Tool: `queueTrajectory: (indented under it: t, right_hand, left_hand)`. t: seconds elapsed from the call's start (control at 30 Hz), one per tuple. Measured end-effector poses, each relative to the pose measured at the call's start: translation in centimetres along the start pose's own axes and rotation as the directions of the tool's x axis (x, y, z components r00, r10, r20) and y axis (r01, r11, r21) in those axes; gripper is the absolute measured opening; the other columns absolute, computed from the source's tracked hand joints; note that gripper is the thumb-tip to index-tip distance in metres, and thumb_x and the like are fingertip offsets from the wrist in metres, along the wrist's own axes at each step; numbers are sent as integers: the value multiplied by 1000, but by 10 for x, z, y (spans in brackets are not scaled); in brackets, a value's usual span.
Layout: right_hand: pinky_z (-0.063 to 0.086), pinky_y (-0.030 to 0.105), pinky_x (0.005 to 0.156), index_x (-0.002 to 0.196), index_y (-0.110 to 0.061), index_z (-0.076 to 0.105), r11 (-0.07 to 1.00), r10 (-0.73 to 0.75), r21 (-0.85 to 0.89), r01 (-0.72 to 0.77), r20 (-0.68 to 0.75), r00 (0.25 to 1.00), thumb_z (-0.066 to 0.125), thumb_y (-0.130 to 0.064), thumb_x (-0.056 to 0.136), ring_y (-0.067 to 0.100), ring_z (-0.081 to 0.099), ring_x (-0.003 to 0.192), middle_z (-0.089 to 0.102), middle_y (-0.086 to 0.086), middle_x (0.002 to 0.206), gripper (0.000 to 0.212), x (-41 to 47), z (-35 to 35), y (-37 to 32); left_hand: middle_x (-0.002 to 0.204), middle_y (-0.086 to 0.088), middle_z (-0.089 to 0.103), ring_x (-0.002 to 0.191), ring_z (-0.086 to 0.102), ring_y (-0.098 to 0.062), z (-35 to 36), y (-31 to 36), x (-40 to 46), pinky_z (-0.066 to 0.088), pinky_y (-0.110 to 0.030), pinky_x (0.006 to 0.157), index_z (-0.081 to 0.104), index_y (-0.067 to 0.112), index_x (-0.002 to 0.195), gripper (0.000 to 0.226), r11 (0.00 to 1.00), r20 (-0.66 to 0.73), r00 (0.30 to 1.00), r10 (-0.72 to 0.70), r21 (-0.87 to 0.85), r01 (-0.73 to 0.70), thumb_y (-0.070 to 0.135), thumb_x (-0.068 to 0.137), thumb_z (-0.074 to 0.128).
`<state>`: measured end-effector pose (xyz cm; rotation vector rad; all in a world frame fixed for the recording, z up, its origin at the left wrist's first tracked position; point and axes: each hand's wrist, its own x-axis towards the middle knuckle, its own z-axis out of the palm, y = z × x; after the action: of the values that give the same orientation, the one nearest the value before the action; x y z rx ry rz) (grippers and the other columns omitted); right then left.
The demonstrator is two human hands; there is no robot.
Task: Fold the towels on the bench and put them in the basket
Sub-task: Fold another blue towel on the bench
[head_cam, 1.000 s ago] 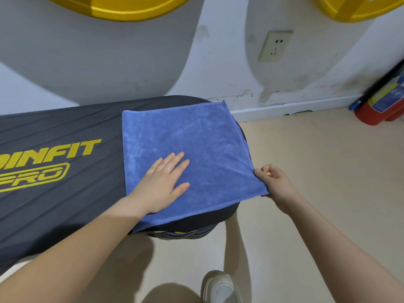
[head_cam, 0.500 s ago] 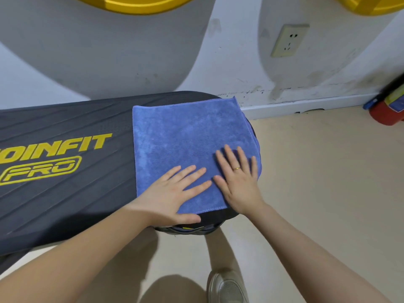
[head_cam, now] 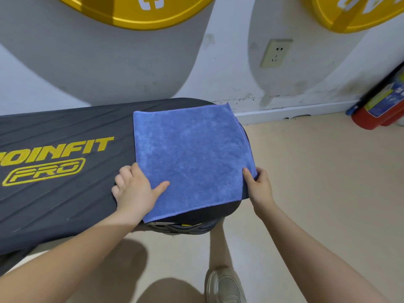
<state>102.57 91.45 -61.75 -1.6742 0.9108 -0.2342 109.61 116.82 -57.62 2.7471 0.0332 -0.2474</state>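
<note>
A blue towel [head_cam: 192,158] lies flat on the rounded end of a black padded tabletop [head_cam: 65,193], between the person's two hands, its right edge hanging just past the pad's end. The cloth carries no readable label; a stitched hem runs along its right side.

The left hand [head_cam: 133,189] grasps the towel's left edge near the front corner: the thumb lies straight on top of the cloth, while the fingers are curled at the edge, their tips hidden beside or under it. The right hand [head_cam: 259,185] grips the right edge near the front corner, thumb on top and fingers curled beneath the overhanging fabric. Both forearms reach in from the bottom of the frame.

To the left of the left hand, the pad bears yellow lettering [head_cam: 52,160]: "OINFIT", with the start of the word cut off at the frame edge, and below it "PRO" in outlined letters inside a rounded box.

Beyond the hands, a white wall carries a wall socket [head_cam: 276,53] and two large yellow discs [head_cam: 140,12] at the top; white markings on them are cut off and cannot be read. Far to the right of the right hand, a red fire extinguisher [head_cam: 380,110] with a blurred blue and yellow label lies on the beige floor [head_cam: 323,193]. Near the bottom, a pale shoe [head_cam: 223,285] shows.
</note>
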Motion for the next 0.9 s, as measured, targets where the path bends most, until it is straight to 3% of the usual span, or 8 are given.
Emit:
queueTrajectory:
  t: [0.13,0.2,0.27,0.37,0.43,0.57,0.73,0.9]
  right_hand:
    - [46,34,72,93,-9,54,993,-95,-76,86,-126,987,57,-19,85,19,55,79,57,-4,82,13,-6,-2,-14]
    - [43,32,67,88,-8,55,962,-222,-182,201,-102,970,54,-18,87,17,51,71,55,-4,75,10,-11,-3,-23]
    - [41,29,62,88,-10,56,936,-297,-219,274,-80,952,50,-17,89,14,50,68,55,-7,73,9,-17,-2,-33]
    - [45,31,70,96,-10,58,950,-300,-117,290,-85,950,44,-16,91,18,54,77,59,-3,82,16,-21,-3,-49]
    - [49,36,82,106,-14,58,962,-273,-23,272,-73,959,44,-21,89,19,58,91,63,-2,97,23,-20,-4,-59]
    - [50,36,88,113,-25,52,962,-230,151,227,-1,973,46,-20,87,18,60,100,62,-1,112,28,-17,-2,-67]
    - [40,26,63,85,-25,52,897,-131,427,114,12,991,41,1,87,17,51,73,57,-3,87,29,-9,-1,-77]
    - [43,15,47,67,-13,49,740,-69,669,-78,190,979,37,0,68,13,56,52,61,-5,60,18,-1,-10,-83]
  left_hand:
    - [127,-12,33,116,33,-32,-5,-1,6,31,-41,97,51,8,112,59,986,78,984,-158,-40,162,52,77,66]
    - [122,-10,37,114,34,-32,-6,0,5,33,-41,95,58,9,94,42,991,112,984,-135,-8,137,49,83,59]
    - [108,-9,50,108,41,-31,-6,-1,6,38,-40,90,58,5,78,41,977,123,990,-65,-192,88,45,87,55]
    - [96,-4,65,89,60,-24,-19,-1,5,47,-38,83,62,4,99,58,746,216,976,23,-654,128,57,79,50]
    - [106,1,69,95,66,-21,-25,-5,4,51,-43,89,61,16,107,60,687,312,946,86,-707,170,65,73,50]
    - [100,-5,73,82,73,-18,-21,-13,-9,57,-26,61,61,12,115,25,610,594,792,140,-682,403,19,91,58]
    - [104,-11,58,52,63,-18,-37,-15,9,49,-18,42,33,22,130,37,297,364,930,-52,-883,363,9,97,44]
    - [73,-8,64,45,58,-15,-78,-17,25,48,-14,47,70,17,75,23,123,340,907,248,-940,319,5,73,51]
